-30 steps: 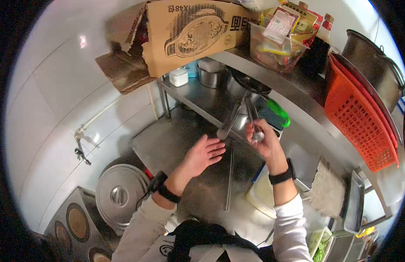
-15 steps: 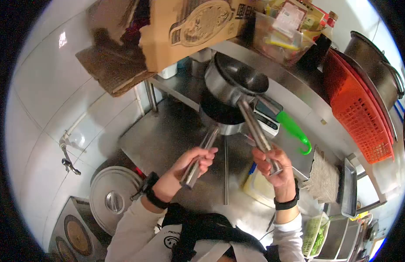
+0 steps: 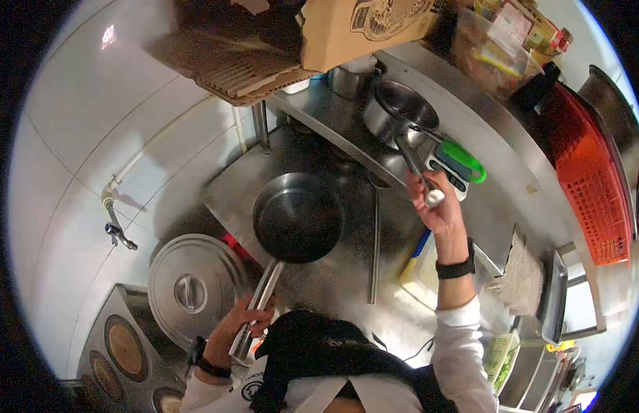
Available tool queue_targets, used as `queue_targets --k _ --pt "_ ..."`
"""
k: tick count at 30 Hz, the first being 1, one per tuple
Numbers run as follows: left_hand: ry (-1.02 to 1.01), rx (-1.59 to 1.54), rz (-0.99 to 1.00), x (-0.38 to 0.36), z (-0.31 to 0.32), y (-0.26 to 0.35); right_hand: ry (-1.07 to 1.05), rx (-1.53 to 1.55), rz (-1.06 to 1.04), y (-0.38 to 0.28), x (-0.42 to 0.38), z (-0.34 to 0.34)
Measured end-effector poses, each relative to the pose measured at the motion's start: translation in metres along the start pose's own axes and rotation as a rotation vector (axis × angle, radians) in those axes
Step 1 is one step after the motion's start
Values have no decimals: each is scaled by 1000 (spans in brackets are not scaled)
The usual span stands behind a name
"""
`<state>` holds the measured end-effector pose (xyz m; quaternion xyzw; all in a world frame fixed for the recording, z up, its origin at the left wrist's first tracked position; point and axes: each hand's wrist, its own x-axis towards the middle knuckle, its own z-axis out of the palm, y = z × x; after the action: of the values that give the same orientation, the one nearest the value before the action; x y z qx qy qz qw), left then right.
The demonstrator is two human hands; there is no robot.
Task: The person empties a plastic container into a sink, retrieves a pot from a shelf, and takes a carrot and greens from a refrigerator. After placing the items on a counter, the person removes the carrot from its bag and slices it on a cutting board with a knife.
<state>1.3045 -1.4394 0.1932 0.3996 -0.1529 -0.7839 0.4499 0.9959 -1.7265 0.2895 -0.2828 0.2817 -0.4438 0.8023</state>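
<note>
My left hand (image 3: 245, 322) is wrapped round the metal handle of a dark frying pan (image 3: 298, 219), which is held over the steel counter at the lower left. Farther right, my right hand (image 3: 435, 201) grips the handle of a steel saucepan (image 3: 402, 110) at the shelf. A green-handled utensil (image 3: 464, 158) lies beside that saucepan, next to a kitchen scale (image 3: 449, 180). Another metal handle (image 3: 374, 248) points toward me from under the shelf, between my hands.
A cardboard box (image 3: 361, 34) sits on the upper shelf, with a red basket (image 3: 588, 186) to the right. A round steel lid (image 3: 195, 289) is at the left, below a wall tap (image 3: 118, 233). A pale container (image 3: 419, 275) lies on the counter.
The frying pan in my left hand has come down and left, away from the saucepan. My right hand and the saucepan have moved up and slightly right. The view has shifted.
</note>
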Motion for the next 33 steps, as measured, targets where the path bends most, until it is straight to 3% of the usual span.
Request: queue_targets --k 4,7,8,9,11,13,15,18,23,28,33 --pt "119 -89 -73 -26 -3 -8 -37 111 -126 15 25 0" --pt "91 -125 -111 -26 -2 -6 -17 96 -72 13 22 -9" --pt "97 -116 -138 -23 -8 -6 -14 -13 -258 24 8 -17" --pt "43 -28 -196 -15 -16 -9 58 -27 -290 34 -10 -30" --pt "-128 32 -226 -6 -23 -12 207 -95 -401 65 -52 -58" --pt "-208 119 -326 6 -19 -8 370 -230 -349 96 -116 -78" --pt "-395 114 -394 16 -9 -9 576 -142 -349 126 -179 -97" --pt "-466 279 -494 25 32 -11 781 34 -377 164 -273 -128" --pt "-829 481 -637 41 123 -45 1002 127 -492 214 -414 -144" --pt "-901 737 -835 21 229 -168 1156 195 -713 268 -584 -170" --pt "-1048 767 -1054 -25 346 -326 1301 350 -858 312 -752 -176"
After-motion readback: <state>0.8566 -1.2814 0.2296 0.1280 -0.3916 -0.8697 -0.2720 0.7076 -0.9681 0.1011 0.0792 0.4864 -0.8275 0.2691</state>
